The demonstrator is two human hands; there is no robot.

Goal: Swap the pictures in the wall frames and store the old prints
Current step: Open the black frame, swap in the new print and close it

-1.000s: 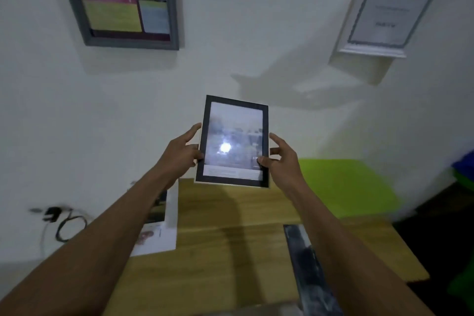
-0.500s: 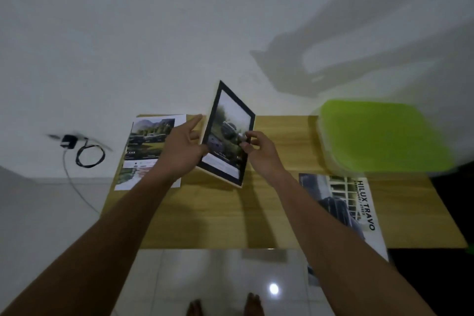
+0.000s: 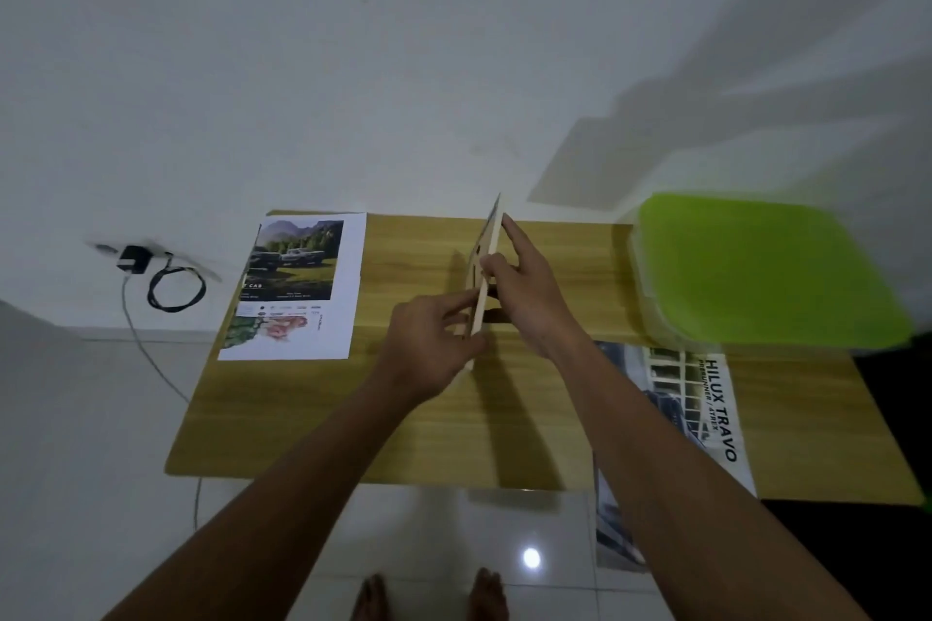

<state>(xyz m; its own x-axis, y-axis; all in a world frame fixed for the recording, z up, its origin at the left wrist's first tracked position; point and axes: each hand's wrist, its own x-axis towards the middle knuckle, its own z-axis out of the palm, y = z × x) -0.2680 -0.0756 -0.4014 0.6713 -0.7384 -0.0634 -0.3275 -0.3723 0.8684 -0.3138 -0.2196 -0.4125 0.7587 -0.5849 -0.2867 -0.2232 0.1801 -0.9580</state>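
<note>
Pale, thin picture frame (image 3: 493,224), edge-on at centre above the tan wooden table (image 3: 312,424), pinched low by my left hand (image 3: 428,353) and clasped by my right hand (image 3: 529,298), wants lowering face-down gently.

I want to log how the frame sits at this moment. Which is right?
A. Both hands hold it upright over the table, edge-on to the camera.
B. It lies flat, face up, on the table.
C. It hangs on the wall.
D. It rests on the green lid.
A: the picture frame shows little but its thin pale edge, gripped between the left hand and the right hand over the wooden table.
</note>
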